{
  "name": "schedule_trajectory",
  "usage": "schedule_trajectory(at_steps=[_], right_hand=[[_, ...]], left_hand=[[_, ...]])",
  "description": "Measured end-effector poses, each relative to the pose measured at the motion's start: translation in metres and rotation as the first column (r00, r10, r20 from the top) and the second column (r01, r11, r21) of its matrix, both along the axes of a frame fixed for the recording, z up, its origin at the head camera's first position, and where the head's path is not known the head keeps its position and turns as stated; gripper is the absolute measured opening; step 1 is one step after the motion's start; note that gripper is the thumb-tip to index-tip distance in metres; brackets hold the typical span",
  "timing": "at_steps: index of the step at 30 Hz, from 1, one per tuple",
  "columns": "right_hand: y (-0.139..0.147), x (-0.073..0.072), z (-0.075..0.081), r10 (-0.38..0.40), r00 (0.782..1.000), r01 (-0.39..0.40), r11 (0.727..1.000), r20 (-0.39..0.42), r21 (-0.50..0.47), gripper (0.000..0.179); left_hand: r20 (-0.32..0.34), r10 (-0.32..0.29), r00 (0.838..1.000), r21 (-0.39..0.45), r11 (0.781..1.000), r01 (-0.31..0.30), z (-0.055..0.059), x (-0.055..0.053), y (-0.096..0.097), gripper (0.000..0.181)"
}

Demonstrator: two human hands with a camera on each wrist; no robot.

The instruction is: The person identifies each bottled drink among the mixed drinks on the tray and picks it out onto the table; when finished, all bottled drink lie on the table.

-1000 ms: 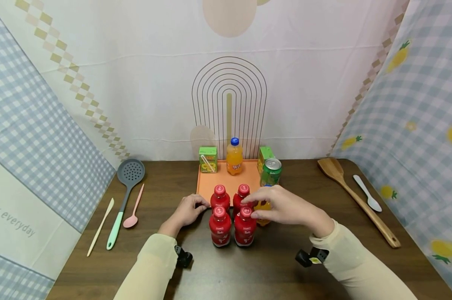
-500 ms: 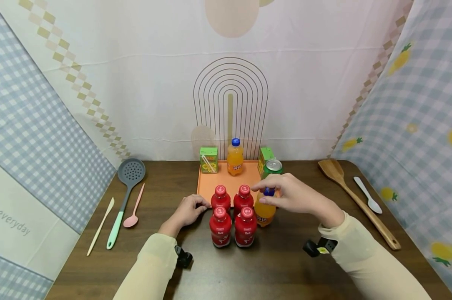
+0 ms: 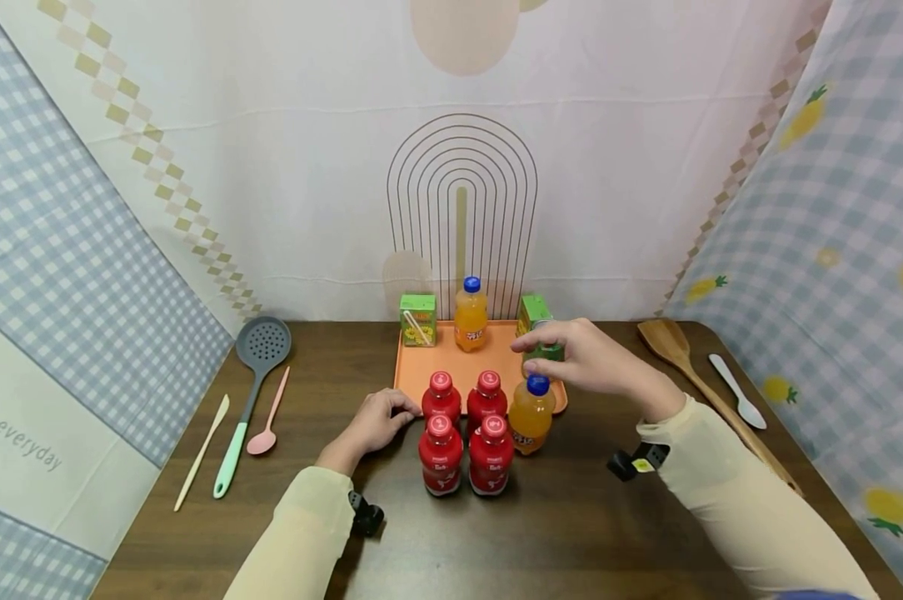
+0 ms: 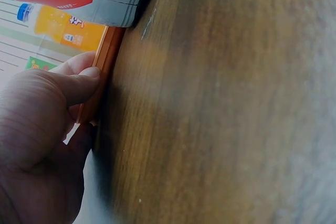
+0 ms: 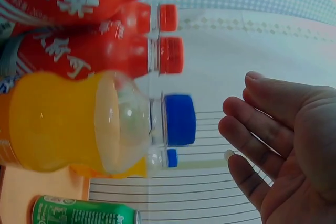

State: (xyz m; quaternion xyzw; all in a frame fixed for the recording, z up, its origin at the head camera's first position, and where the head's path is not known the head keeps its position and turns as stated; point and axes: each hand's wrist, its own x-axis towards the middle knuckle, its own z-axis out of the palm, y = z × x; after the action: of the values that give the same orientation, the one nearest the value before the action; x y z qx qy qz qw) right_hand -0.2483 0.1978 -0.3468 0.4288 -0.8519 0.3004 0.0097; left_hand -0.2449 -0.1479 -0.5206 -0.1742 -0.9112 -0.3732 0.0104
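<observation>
My left hand (image 3: 374, 421) pinches the near left corner of an orange tray (image 3: 440, 363); in the left wrist view the thumb lies on the tray's rim (image 4: 107, 59). My right hand (image 3: 597, 360), fingers loosely bent and holding nothing, hovers above and behind an orange soda bottle (image 3: 530, 421). In the right wrist view a gap separates the hand (image 5: 283, 140) from the bottle's blue cap (image 5: 180, 120). Several red-capped bottles (image 3: 491, 462) stand bunched left of that soda bottle. A green can (image 5: 79, 212), partly hidden behind my right hand in the head view, stands on the tray.
A second orange soda bottle (image 3: 470, 317) and two green juice boxes (image 3: 417, 321) stand toward the back. Left lie a slotted spatula (image 3: 262, 346), a pink spoon (image 3: 262, 440) and a cream knife (image 3: 202, 450). A wooden spatula (image 3: 691, 367) and white spoon (image 3: 740, 396) lie right.
My right hand has moved from beside the red bottles back and to the right, away from them, uncovering the near soda bottle and covering the can. The left hand has stayed at the tray.
</observation>
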Motion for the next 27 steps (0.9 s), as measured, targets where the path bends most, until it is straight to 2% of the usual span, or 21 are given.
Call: schedule_trajectory(at_steps=[4,14,22,27], right_hand=[[-0.003,-0.018,-0.001,0.000,1.000,0.000,1.000,-0.008,0.005,0.026],[-0.018,-0.071,-0.007,-0.054,0.998,0.056,0.998,-0.043,0.040,0.028],[-0.037,-0.102,-0.004,-0.093,0.995,0.091,0.991,0.019,0.097,0.038],[-0.048,-0.123,-0.003,-0.121,0.992,0.117,0.987,0.028,0.114,0.040]], left_hand=[[0.003,0.004,1.000,-0.003,1.000,-0.004,0.000,-0.001,-0.001,0.018],[-0.008,0.008,1.000,0.004,1.000,-0.008,-0.002,0.000,0.001,0.017],[-0.012,0.001,1.000,0.001,1.000,-0.001,-0.004,-0.002,0.000,0.016],[-0.007,0.004,1.000,-0.002,1.000,-0.004,-0.003,-0.003,0.000,0.017]])
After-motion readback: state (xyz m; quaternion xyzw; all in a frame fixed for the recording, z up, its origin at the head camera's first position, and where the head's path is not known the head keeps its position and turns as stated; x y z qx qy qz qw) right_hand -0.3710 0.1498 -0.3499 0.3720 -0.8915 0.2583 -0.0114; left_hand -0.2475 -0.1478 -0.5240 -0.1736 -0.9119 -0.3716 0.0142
